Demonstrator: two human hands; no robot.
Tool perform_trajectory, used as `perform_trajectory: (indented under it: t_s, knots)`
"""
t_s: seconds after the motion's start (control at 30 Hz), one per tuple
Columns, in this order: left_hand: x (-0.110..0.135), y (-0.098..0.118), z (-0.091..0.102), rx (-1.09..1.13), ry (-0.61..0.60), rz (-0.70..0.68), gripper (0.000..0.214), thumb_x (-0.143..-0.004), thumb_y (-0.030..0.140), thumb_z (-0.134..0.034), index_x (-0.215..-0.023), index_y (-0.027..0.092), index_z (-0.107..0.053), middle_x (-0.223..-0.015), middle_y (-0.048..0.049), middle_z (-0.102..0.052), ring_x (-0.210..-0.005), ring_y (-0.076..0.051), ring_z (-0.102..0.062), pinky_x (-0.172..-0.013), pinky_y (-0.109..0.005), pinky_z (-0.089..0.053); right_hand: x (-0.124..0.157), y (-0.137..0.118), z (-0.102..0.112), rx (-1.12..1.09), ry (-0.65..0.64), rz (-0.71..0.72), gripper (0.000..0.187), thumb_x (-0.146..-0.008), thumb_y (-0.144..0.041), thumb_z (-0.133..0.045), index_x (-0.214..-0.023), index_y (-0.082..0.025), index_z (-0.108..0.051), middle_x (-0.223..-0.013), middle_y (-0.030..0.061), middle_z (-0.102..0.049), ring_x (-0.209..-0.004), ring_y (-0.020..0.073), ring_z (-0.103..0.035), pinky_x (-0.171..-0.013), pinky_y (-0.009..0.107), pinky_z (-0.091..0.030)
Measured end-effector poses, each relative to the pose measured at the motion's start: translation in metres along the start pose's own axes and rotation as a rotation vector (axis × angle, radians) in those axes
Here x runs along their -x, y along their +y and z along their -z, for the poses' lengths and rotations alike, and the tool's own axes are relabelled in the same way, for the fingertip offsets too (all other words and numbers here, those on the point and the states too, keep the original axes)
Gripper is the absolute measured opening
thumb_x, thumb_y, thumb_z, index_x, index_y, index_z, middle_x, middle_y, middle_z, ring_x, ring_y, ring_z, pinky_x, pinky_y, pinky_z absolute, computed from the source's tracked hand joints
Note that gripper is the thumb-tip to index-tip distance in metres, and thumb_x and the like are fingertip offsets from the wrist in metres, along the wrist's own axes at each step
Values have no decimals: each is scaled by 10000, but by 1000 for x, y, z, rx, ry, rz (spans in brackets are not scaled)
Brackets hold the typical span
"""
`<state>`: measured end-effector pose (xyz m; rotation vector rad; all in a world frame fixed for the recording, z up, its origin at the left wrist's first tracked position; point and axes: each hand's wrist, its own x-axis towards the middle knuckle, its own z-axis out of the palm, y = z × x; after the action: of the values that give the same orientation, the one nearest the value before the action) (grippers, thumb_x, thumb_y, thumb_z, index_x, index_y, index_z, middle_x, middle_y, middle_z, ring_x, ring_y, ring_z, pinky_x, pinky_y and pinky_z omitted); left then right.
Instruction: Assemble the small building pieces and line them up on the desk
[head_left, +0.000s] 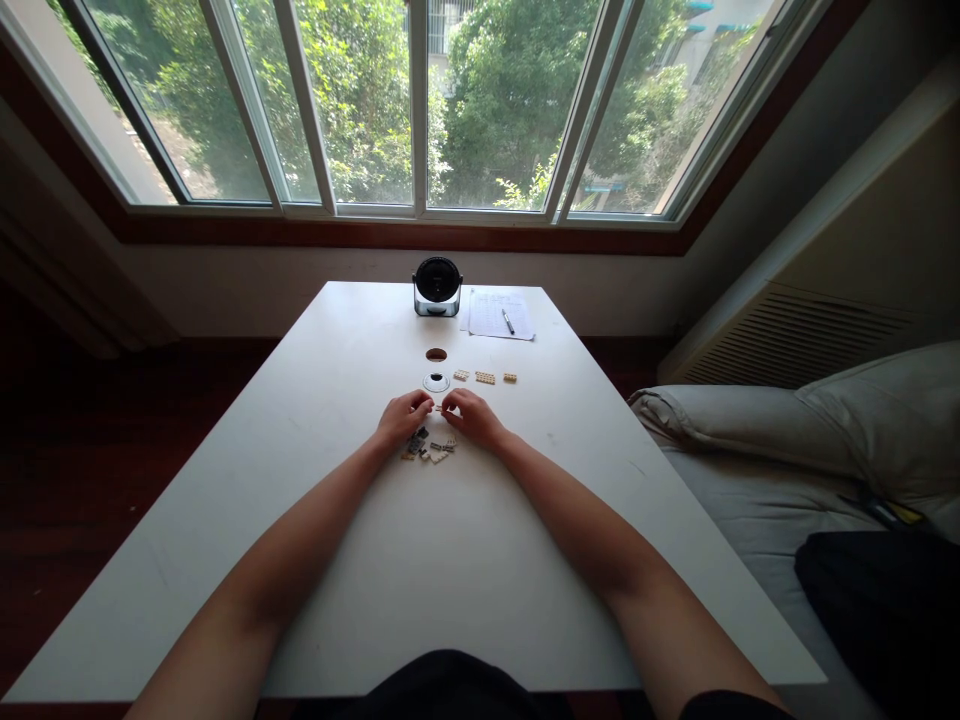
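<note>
Over the middle of the white table [450, 560], my left hand [403, 416] and my right hand [472, 416] face each other with fingertips pinched. A small tan piece [439, 408] shows at the right fingertips, its kind too small to tell. What the left fingertips pinch is hidden. Just below the hands lies a loose heap of small building-block-like pieces [436, 452], grey, white, dark and tan. Beyond my right hand, tan studded pieces stand in a row: a pale one [461, 376], a wider one [485, 378] and a small one [510, 378].
Ahead of the hands are a white ring [436, 388] with a dark centre and a round brown hole [436, 355] in the tabletop. A black fan [437, 285] stands at the far edge, beside paper sheets [491, 315] with a pen [508, 321]. A sofa [750, 480] adjoins at right.
</note>
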<state>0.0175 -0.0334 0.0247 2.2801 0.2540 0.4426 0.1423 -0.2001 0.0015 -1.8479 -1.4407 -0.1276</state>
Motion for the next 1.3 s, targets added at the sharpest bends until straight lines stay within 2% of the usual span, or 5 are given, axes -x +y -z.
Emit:
perform_trajectory:
  t_s: [0.43,0.67,0.8,0.97,1.3]
  knots:
    - [1,0,1,236,-57,-12,267,-831,435,-611,-881,198,-723,-842,-41,-730,-710,-167,-624,-650,-267,-483,-4,-16,5,-18,44,49,53,-915,-182,-572,-910,-222,-607,-954,65,-607,-940,213,-543,-835,339,-462]
    - [1,-1,-1,223,-8,-32,219,-836,386,-609,-886,198,-709,-811,-22,-709,-695,-153,-604,-648,-263,-476,-2,-16,0,-196,50,-152,140,-907,-330,-605,-1004,-230,-592,-827,10,-666,-689,148,-582,-669,275,-468]
    - [3,-1,-2,155,41,-37,196,-845,362,-597,-906,206,-699,-829,-14,-702,-721,-151,-604,-687,-268,-480,-2,-13,-1,-328,60,-227,172,-896,-393,-621,-945,-229,-604,-790,0,-692,-676,149,-622,-671,283,-485]
    - [4,-1,-2,145,37,-66,179,-854,349,-592,-917,216,-693,-818,-8,-695,-699,-145,-589,-672,-268,-472,-4,-11,-3,-511,47,-260,240,-876,-424,-640,-1004,-222,-621,-772,5,-700,-669,154,-659,-689,306,-527]
    - [0,1,-2,477,-49,-33,279,-849,416,-623,-995,182,-666,-955,-60,-701,-753,-149,-645,-731,-299,-537,-5,-11,-3,-569,71,-265,271,-846,-456,-667,-973,-217,-648,-829,25,-696,-729,168,-647,-694,330,-552]
